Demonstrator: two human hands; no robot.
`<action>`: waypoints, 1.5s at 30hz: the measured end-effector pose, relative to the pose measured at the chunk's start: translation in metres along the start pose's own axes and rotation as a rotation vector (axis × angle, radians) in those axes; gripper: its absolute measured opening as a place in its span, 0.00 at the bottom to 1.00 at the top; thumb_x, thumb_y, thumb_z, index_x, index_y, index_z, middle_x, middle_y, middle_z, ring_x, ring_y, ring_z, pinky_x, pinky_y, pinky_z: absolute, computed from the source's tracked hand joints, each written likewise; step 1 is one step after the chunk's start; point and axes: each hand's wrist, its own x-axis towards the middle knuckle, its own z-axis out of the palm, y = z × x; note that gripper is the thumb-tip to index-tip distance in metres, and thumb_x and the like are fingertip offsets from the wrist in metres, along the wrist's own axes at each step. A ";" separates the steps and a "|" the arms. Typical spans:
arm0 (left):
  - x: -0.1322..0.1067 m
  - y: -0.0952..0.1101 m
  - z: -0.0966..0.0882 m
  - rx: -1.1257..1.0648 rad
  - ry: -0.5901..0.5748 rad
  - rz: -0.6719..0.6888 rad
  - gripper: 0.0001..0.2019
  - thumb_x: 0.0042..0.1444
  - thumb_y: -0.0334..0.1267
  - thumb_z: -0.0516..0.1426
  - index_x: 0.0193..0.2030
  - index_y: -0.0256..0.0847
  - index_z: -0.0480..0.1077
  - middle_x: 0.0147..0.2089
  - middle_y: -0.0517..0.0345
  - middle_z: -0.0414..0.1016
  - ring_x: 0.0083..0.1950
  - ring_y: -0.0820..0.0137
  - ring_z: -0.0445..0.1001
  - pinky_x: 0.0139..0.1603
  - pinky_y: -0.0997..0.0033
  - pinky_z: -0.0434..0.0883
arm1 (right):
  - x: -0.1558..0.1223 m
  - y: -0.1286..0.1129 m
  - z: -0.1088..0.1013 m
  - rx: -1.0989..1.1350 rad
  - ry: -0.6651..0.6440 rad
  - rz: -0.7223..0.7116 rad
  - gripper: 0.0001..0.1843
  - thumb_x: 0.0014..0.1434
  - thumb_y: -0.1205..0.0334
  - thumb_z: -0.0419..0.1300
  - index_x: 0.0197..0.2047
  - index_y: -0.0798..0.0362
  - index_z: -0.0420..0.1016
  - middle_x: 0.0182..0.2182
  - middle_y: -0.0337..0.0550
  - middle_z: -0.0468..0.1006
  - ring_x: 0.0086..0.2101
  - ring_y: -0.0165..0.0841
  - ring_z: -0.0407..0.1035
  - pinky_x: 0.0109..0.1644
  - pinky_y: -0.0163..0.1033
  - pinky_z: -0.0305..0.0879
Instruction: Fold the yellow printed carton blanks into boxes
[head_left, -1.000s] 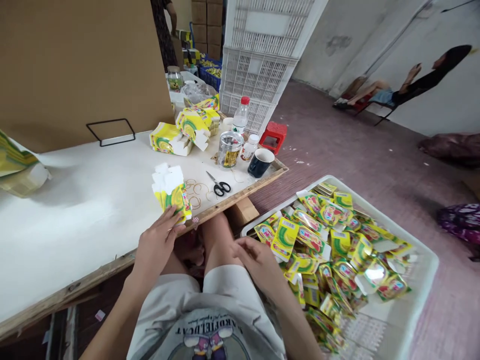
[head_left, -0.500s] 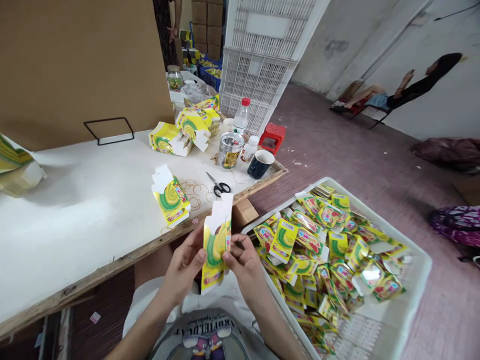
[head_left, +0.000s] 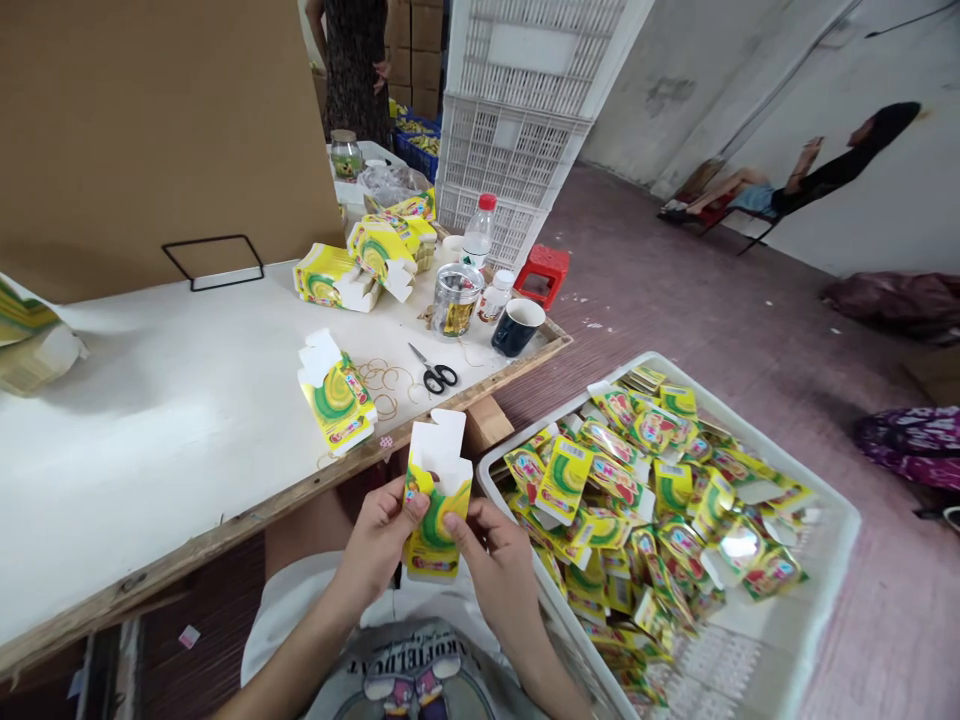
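1. both hands are on one carton (head_left: 437, 510). it sits just off the table's (head_left: 187, 400) near edge, above the lap, upright with its white top flap standing open.
2. left hand (head_left: 379, 545): fingers closed narrow on the carton's left side, thumb on the printed front. pinching it, not spread.
3. right hand (head_left: 491, 560): same on the right side, thumb on the front, the other fingers tucked behind where i can't really see them.
4. on the table near that same edge there's a stack (head_left: 336, 392) of the same yellow-green cartons, flaps up, well clear of the hands.
5. further in on the table from the stack: loose rubber bands (head_left: 382, 385), then scissors (head_left: 433, 372) lying flat.
6. at the table's right corner: a dark mug (head_left: 517, 326), a clear jar (head_left: 455, 298) and a bottle (head_left: 478, 232) with a red cap, all close together.
7. more cartons (head_left: 360, 262) are piled at the table's far side.
8. right of the table, a white bin (head_left: 840, 560) on the floor is heaped with small packets (head_left: 645, 480). its near corner is just beside the right hand.
9. beyond the table's right corner: a red stool (head_left: 545, 272) and tall white crates (head_left: 517, 130).
10. someone (head_left: 356, 60) stands behind the table's far end.
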 end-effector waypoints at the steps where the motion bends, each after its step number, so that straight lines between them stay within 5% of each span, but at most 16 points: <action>1: 0.000 -0.001 0.001 0.045 0.025 0.016 0.22 0.57 0.50 0.62 0.54 0.38 0.71 0.44 0.50 0.83 0.42 0.63 0.80 0.42 0.66 0.75 | -0.001 0.001 0.000 -0.013 0.026 -0.008 0.17 0.60 0.49 0.62 0.29 0.54 0.74 0.22 0.37 0.72 0.23 0.30 0.62 0.27 0.35 0.61; 3: -0.002 -0.003 0.002 0.147 0.075 0.063 0.25 0.58 0.45 0.63 0.59 0.42 0.63 0.46 0.52 0.82 0.42 0.65 0.80 0.43 0.68 0.75 | -0.002 0.003 0.000 -0.031 0.076 -0.015 0.15 0.61 0.51 0.61 0.29 0.53 0.71 0.22 0.36 0.70 0.23 0.29 0.61 0.27 0.34 0.60; 6: -0.007 0.001 -0.002 0.280 0.035 0.104 0.30 0.61 0.39 0.60 0.66 0.45 0.51 0.48 0.50 0.81 0.44 0.65 0.80 0.44 0.67 0.75 | -0.002 0.005 -0.007 -0.062 0.087 -0.089 0.11 0.61 0.55 0.61 0.45 0.52 0.73 0.33 0.42 0.77 0.27 0.31 0.67 0.30 0.35 0.65; 9: -0.010 0.009 -0.009 0.354 -0.125 0.104 0.25 0.63 0.38 0.58 0.65 0.45 0.58 0.53 0.47 0.78 0.52 0.61 0.78 0.53 0.63 0.73 | -0.002 0.004 -0.019 -0.108 -0.024 -0.185 0.22 0.62 0.57 0.60 0.59 0.47 0.67 0.45 0.46 0.78 0.31 0.32 0.70 0.33 0.35 0.67; 13: -0.013 0.013 -0.016 0.372 -0.239 0.041 0.16 0.60 0.36 0.60 0.55 0.43 0.70 0.51 0.51 0.79 0.52 0.62 0.77 0.53 0.65 0.72 | -0.001 -0.001 -0.035 -0.165 -0.203 -0.192 0.12 0.67 0.55 0.55 0.49 0.50 0.75 0.35 0.42 0.78 0.32 0.33 0.71 0.36 0.36 0.67; 17: -0.016 0.011 -0.012 0.271 -0.279 -0.043 0.27 0.59 0.35 0.61 0.65 0.45 0.62 0.47 0.51 0.80 0.46 0.64 0.79 0.45 0.68 0.73 | -0.001 -0.005 -0.040 -0.232 -0.199 -0.259 0.15 0.68 0.56 0.53 0.34 0.51 0.77 0.28 0.41 0.76 0.30 0.33 0.70 0.35 0.36 0.65; 20: -0.016 0.012 -0.007 0.219 -0.316 -0.063 0.36 0.59 0.37 0.62 0.71 0.47 0.52 0.50 0.47 0.80 0.47 0.62 0.79 0.46 0.65 0.74 | 0.000 -0.003 -0.039 -0.198 -0.069 -0.257 0.09 0.67 0.57 0.55 0.40 0.50 0.76 0.30 0.42 0.76 0.30 0.34 0.71 0.35 0.37 0.67; 24: -0.010 0.013 -0.004 0.354 -0.253 0.051 0.21 0.60 0.38 0.61 0.60 0.45 0.71 0.57 0.47 0.78 0.53 0.60 0.78 0.50 0.65 0.75 | 0.004 -0.001 -0.043 -0.179 0.079 -0.281 0.12 0.66 0.55 0.55 0.46 0.48 0.77 0.38 0.46 0.79 0.38 0.38 0.74 0.43 0.41 0.70; 27: -0.006 0.010 -0.003 0.462 -0.151 0.130 0.18 0.61 0.36 0.58 0.58 0.45 0.73 0.59 0.49 0.77 0.55 0.60 0.77 0.51 0.66 0.76 | 0.009 -0.007 -0.049 -0.198 0.000 -0.277 0.16 0.67 0.52 0.53 0.45 0.49 0.80 0.37 0.46 0.79 0.39 0.39 0.73 0.43 0.42 0.69; 31: -0.006 0.006 -0.001 0.511 -0.177 0.131 0.22 0.61 0.33 0.56 0.62 0.47 0.70 0.62 0.50 0.75 0.57 0.59 0.76 0.55 0.64 0.75 | 0.013 -0.012 -0.049 -0.223 -0.186 -0.041 0.21 0.60 0.55 0.61 0.56 0.50 0.72 0.23 0.34 0.73 0.24 0.33 0.67 0.28 0.35 0.61; 37: -0.004 0.005 0.000 0.405 -0.224 0.101 0.25 0.62 0.32 0.56 0.66 0.45 0.65 0.62 0.46 0.74 0.59 0.58 0.75 0.60 0.59 0.71 | 0.015 -0.007 -0.036 -0.501 -0.092 -0.094 0.14 0.60 0.60 0.57 0.49 0.49 0.67 0.16 0.26 0.60 0.18 0.30 0.59 0.24 0.34 0.51; 45: -0.001 0.007 0.003 0.323 -0.180 0.086 0.23 0.59 0.32 0.59 0.62 0.43 0.69 0.59 0.47 0.77 0.56 0.60 0.76 0.57 0.62 0.71 | 0.016 -0.007 -0.031 -0.536 -0.103 -0.066 0.16 0.58 0.63 0.57 0.51 0.50 0.66 0.16 0.25 0.60 0.18 0.31 0.61 0.25 0.34 0.53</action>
